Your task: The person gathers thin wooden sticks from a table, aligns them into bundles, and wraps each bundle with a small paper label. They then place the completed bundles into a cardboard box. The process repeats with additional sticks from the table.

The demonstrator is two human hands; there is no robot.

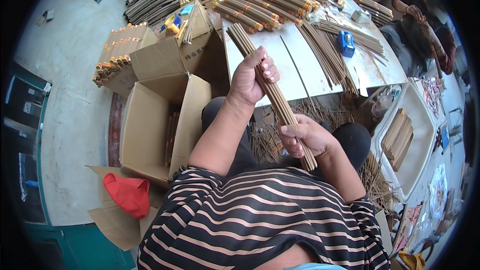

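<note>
A bundle of long brown incense sticks [274, 91] slants across in front of me, its far end up and to the left. My left hand [251, 76] is wrapped round the upper part, thumb along the top. Lower down, my right hand [305, 136] grips the same bundle near its close end. Beyond my hands, a single stick [296, 66] lies on the white table [250, 52]. Loose sticks [320, 52] are spread to its right, and tied bundles with orange-and-yellow bands [265, 4] are stacked at the back.
An open cardboard box [150, 130] stands at my left, red cloth [127, 195] beside it. Banded bundles [120, 50] are piled farther left. A blue tape dispenser [345, 43] sits on the table. At right are a white tub [420, 142] with sticks and another person [425, 25].
</note>
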